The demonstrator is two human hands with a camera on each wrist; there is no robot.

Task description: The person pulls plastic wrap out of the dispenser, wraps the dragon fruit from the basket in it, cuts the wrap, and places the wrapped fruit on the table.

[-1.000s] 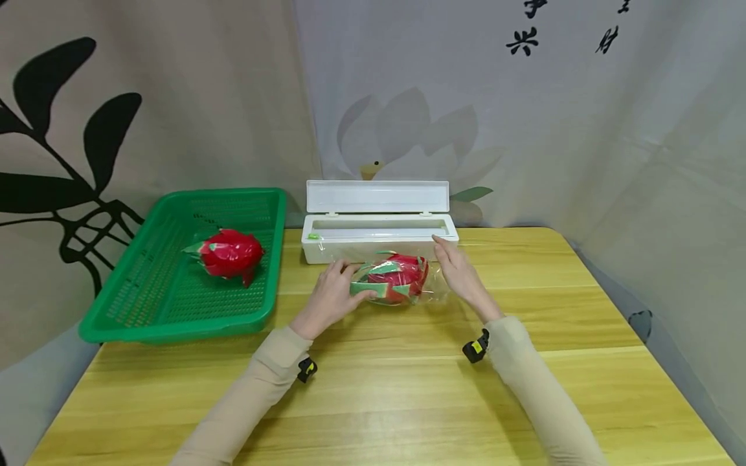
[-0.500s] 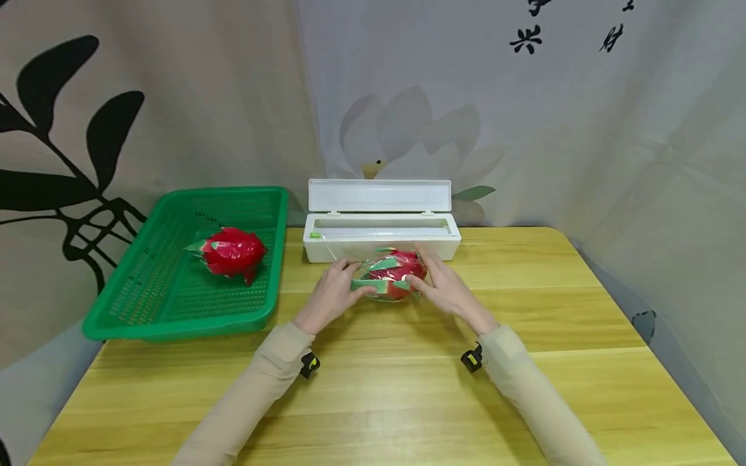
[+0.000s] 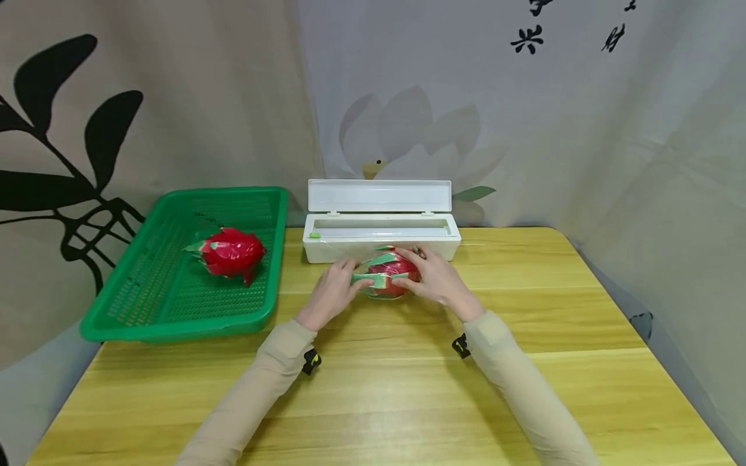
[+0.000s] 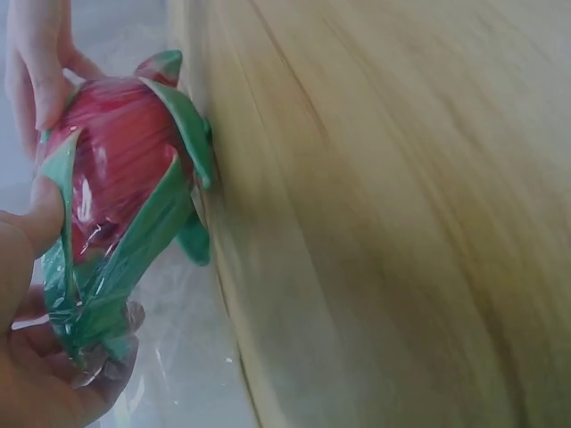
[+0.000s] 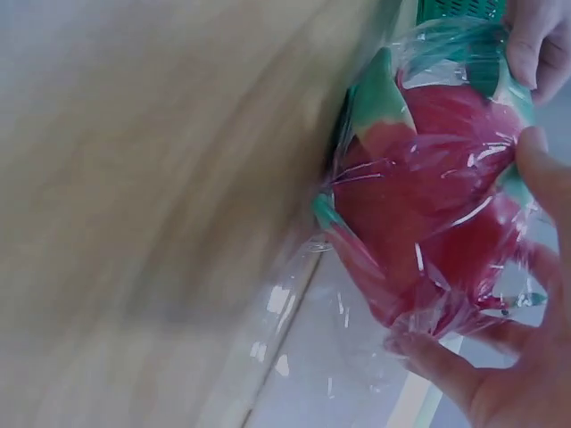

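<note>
A red dragon fruit [image 3: 386,285] with green leaf tips, wrapped in shiny cling film [image 5: 464,169], lies between both hands in front of the white cling film dispenser [image 3: 326,251]. At its leafy end, my left hand [image 3: 329,292] grips it with the thumb on the near side and fingers beneath, as the left wrist view shows. My right hand [image 3: 438,285] holds the other end, where the film bunches under its fingertips in the right wrist view. Loose clear film spreads around the fruit in the wrist views. Its far side is partly hidden from the head view.
The dispenser's lid [image 3: 379,195] stands raised, with a green slider [image 3: 315,235] at its left front edge. On the left, a green basket [image 3: 271,285] holds a second red dragon fruit [image 3: 234,252]. A wooden table [image 3: 384,388] supports everything, with a curtain [image 3: 233,97] behind.
My right hand has come in leftward from the loose film at the right onto the fruit's right end, and that film is gathered in. My left hand has kept its hold.
</note>
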